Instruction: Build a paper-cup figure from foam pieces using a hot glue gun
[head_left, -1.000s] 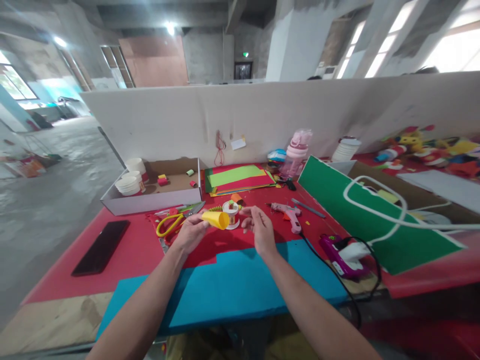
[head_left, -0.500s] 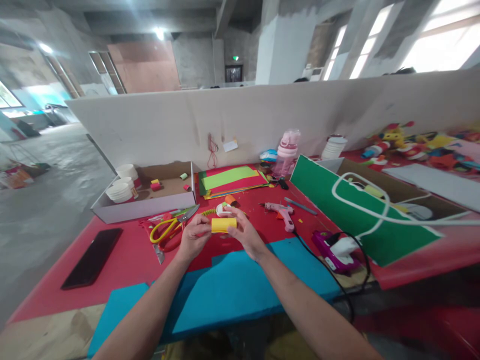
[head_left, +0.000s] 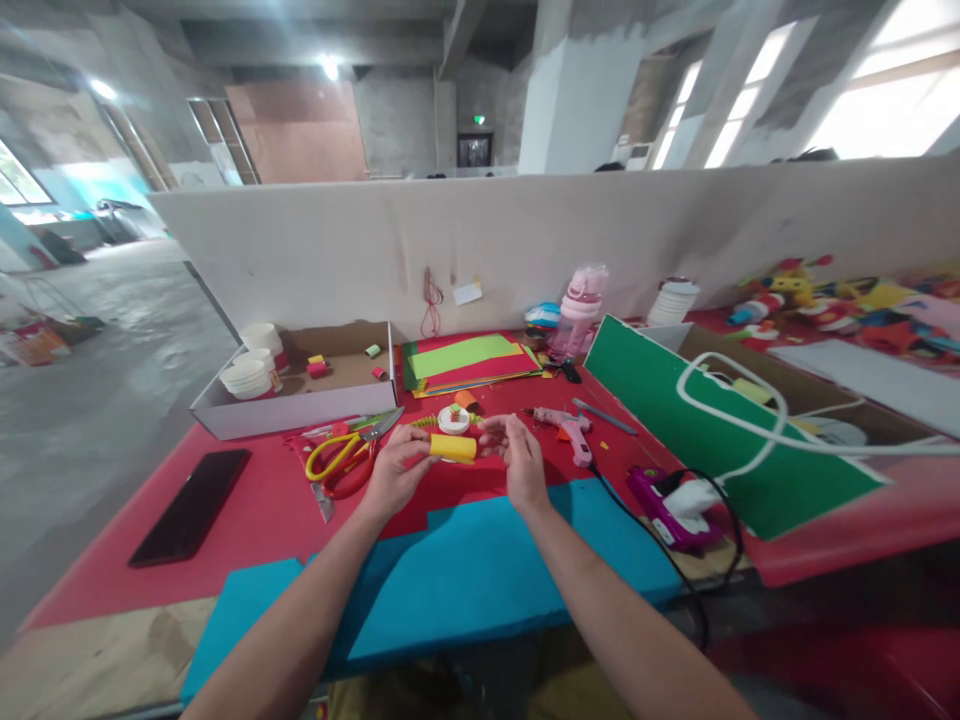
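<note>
A red-covered bench (head_left: 86,575) is standing before a white partition (head_left: 337,245), and a blue sheet (head_left: 487,580) is covering part of its near edge. Beyond, a concrete-walled room is stretching back, with ceiling lights (head_left: 330,67) glowing and daylight coming through windows (head_left: 892,110) on the right. On the bench, a black phone (head_left: 191,505) and scissors (head_left: 334,458) are lying to the left, below a cardboard box (head_left: 296,412) that is holding paper cups (head_left: 247,380). Coloured paper sheets (head_left: 472,355) are lying at the back; a pink glue gun (head_left: 568,430) and a purple power strip (head_left: 675,515) are resting to the right.

The left hand (head_left: 399,470) is closing its grip on one end of a yellow paper tube (head_left: 453,448), holding it sideways just in front of a small white cup-like piece (head_left: 454,420). The right hand (head_left: 521,462) is hovering open, its fingers loosely curling just beside the tube's other end, apparently without touching it.
</note>
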